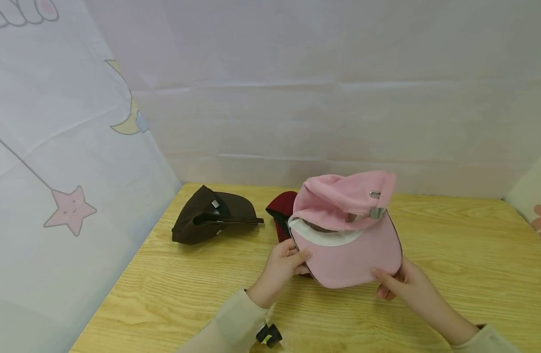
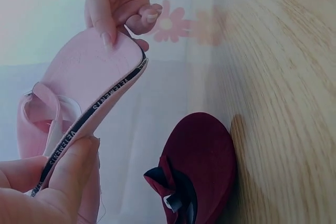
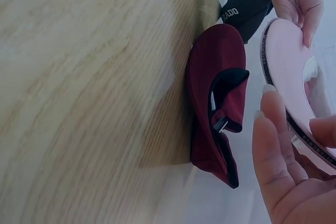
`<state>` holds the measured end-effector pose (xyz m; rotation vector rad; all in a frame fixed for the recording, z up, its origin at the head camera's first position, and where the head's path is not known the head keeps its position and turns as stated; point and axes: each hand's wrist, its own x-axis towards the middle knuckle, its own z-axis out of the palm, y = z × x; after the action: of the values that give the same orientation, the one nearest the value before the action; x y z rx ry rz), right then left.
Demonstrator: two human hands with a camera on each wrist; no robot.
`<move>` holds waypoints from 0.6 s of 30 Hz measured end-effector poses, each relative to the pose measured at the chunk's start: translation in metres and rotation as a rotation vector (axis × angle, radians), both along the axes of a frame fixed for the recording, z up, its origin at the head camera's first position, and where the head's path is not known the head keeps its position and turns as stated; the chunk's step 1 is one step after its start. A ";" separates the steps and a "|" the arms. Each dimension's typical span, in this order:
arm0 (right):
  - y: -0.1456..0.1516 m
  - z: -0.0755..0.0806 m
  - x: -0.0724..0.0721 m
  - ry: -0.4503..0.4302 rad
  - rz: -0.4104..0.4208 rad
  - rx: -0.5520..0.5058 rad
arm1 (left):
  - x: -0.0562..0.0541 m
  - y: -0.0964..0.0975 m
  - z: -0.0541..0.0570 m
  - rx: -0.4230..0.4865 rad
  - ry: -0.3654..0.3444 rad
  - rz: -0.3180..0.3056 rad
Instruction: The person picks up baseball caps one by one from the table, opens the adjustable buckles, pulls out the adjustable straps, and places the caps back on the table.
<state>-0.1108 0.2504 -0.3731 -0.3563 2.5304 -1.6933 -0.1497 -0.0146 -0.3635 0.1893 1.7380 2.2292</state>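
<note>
A pink baseball cap [image 1: 341, 255] is held up off the table, the underside of its brim toward me and its back strap with a metal buckle at the top. My left hand [image 1: 284, 264] pinches the brim's left edge between thumb and fingers. At the lower right corner, my right hand [image 1: 400, 282] pinches the brim too. Dark lettered trim [image 2: 94, 109] runs along the brim's edge. Behind the pink cap, partly hidden, a dark red cap [image 3: 218, 77] lies on the table. A dark brown cap [image 1: 208, 215] lies further left, touched by neither hand.
The wooden table [image 1: 464, 235] meets a pale cloth backdrop [image 1: 341, 122] behind and at both sides. A small black object [image 1: 269, 335] shows beside the left sleeve near the front.
</note>
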 end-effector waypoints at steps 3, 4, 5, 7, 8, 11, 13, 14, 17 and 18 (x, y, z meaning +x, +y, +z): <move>0.000 -0.002 0.000 0.002 0.018 -0.031 | 0.001 0.000 -0.001 0.010 -0.023 0.001; 0.000 -0.003 0.001 0.010 0.027 -0.046 | 0.001 0.000 -0.001 0.008 -0.031 0.003; 0.000 -0.002 0.001 0.022 0.039 -0.060 | 0.001 0.000 -0.001 0.009 -0.040 0.003; 0.000 -0.002 0.001 0.052 0.066 -0.088 | 0.000 0.000 -0.002 0.009 -0.052 0.005; 0.000 -0.001 0.001 0.068 0.076 -0.095 | 0.000 0.001 -0.002 0.009 -0.057 0.006; 0.000 0.002 0.001 0.110 0.078 -0.101 | 0.000 0.001 -0.004 0.015 -0.059 0.006; -0.001 0.004 0.002 0.134 0.052 -0.093 | -0.001 0.000 -0.004 0.024 -0.053 -0.002; -0.001 0.005 0.002 0.141 0.035 -0.087 | -0.001 0.000 -0.004 0.027 -0.050 -0.008; 0.000 0.006 0.005 0.175 -0.008 -0.076 | -0.001 -0.001 -0.004 0.032 -0.040 -0.017; 0.001 0.006 0.005 0.180 -0.016 -0.072 | -0.001 -0.001 -0.005 0.026 -0.032 -0.013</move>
<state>-0.1056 0.2517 -0.3669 -0.5166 2.6053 -1.8402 -0.1508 -0.0156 -0.3680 0.1694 1.6873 2.2337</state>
